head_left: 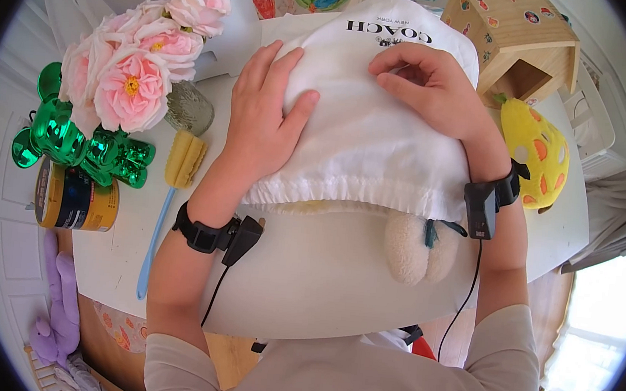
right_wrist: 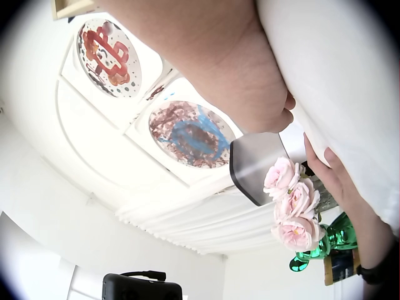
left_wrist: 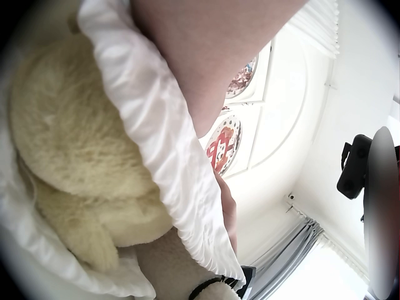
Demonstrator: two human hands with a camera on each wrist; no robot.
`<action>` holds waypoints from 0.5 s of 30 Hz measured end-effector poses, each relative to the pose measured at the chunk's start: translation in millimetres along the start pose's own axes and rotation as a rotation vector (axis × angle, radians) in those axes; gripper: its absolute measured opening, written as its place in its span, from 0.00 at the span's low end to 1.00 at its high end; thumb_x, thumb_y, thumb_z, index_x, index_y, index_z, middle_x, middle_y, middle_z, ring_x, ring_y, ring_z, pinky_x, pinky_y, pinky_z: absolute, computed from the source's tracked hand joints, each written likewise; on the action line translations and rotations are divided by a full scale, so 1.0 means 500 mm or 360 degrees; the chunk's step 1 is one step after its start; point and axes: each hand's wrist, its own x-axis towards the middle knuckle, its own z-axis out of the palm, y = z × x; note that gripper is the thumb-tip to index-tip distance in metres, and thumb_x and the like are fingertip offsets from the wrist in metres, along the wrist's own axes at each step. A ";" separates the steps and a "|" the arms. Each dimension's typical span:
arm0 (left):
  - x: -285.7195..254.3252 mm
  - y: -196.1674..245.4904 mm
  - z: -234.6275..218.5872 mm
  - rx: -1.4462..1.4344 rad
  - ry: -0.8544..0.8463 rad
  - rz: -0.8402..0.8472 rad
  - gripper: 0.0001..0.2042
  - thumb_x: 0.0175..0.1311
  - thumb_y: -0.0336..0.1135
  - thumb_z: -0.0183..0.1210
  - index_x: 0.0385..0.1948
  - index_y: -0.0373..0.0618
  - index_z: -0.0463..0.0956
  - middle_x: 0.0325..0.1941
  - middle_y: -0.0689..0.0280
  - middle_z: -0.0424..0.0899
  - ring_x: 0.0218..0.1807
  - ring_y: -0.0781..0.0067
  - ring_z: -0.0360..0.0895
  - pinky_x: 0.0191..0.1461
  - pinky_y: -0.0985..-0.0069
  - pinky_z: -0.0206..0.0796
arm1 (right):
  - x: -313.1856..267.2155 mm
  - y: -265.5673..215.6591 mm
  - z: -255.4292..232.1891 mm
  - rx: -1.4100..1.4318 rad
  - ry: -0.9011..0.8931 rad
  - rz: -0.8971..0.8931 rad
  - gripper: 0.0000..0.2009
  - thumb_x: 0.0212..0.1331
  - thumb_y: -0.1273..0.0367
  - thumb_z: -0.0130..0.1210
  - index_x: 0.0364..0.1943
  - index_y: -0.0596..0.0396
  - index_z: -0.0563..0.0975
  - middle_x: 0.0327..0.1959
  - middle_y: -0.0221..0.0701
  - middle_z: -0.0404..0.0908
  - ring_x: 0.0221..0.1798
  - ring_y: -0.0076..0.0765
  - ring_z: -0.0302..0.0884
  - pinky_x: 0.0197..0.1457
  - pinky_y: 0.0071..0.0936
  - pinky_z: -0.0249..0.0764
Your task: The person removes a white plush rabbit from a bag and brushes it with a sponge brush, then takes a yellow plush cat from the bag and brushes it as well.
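Note:
A white cloth dust bag [head_left: 378, 134] printed with "COACH" lies on the table, bulging over what it holds. Its gathered mouth faces the person. Through that mouth the left wrist view shows pale yellow plush [left_wrist: 87, 125] inside. A cream fluffy piece with a dark green cord [head_left: 416, 253] sticks out at the right of the hem. My left hand [head_left: 264, 117] rests on the bag's left side, fingers spread and thumb apart. Over the upper right of the bag lies my right hand [head_left: 438, 87], fingers loosely bent, a gap showing between thumb and forefinger.
Left of the bag are pink flowers [head_left: 133, 83] in a glass vase [head_left: 190, 106], a shiny green bear figure [head_left: 61, 132], a yellow tub [head_left: 78, 197] and a sponge brush [head_left: 182, 162]. To the right stand a wooden house [head_left: 516, 42] and a yellow plush [head_left: 536, 152].

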 end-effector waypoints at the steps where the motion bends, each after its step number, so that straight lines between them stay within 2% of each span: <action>1: 0.000 0.000 0.000 0.0000 -0.0002 0.0001 0.23 0.63 0.41 0.54 0.60 0.43 0.66 0.65 0.46 0.63 0.66 0.46 0.61 0.68 0.59 0.50 | 0.000 0.000 0.000 0.0000 0.0001 0.0004 0.07 0.56 0.70 0.58 0.36 0.58 0.81 0.31 0.26 0.81 0.36 0.19 0.75 0.44 0.18 0.72; 15: -0.001 0.001 0.000 0.0005 -0.0005 -0.0004 0.24 0.64 0.41 0.54 0.60 0.43 0.66 0.66 0.47 0.63 0.66 0.46 0.60 0.69 0.60 0.50 | 0.001 0.001 0.000 -0.0002 0.0002 -0.0014 0.07 0.56 0.70 0.58 0.36 0.57 0.81 0.31 0.26 0.81 0.35 0.20 0.75 0.43 0.19 0.72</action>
